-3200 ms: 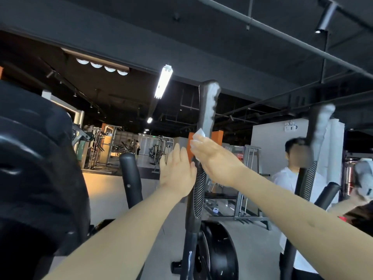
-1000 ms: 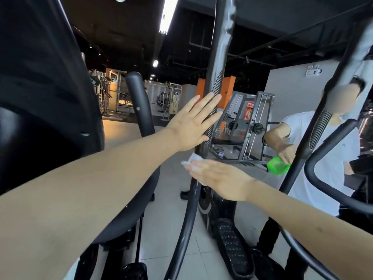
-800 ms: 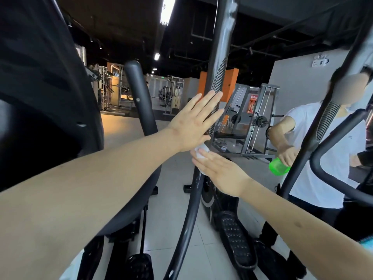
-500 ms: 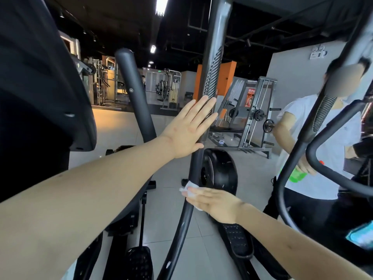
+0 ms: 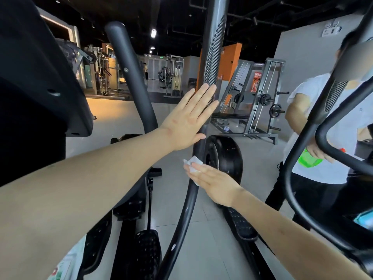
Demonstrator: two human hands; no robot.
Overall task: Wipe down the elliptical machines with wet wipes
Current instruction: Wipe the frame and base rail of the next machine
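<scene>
Elliptical machine's dark grey curved handle pole [image 5: 184,211] rises from 6 o'clock through the centre to 12 o'clock. Just under centre, the right hand [image 5: 214,180] presses a crumpled white wet wipe [image 5: 193,163] against the pole's right edge, fingers straight and together. Above it, the left hand [image 5: 187,120] lies flat on the pole's left edge where the ribbed grip begins, fingers straight and curled round nothing. A black textured foot pedal [image 5: 240,225] lies at 5 o'clock, with bare grey tiled floor [image 5: 201,249] between it and the pole. Behind the wipe stands the round black flywheel housing [image 5: 228,156]. At 3 o'clock, beyond another machine's black handle bars [image 5: 336,93], a person in a white shirt [image 5: 310,93] holds a green spray bottle [image 5: 307,161]. Open floor runs to a grey weight rack [image 5: 260,102] at 2 o'clock.
</scene>
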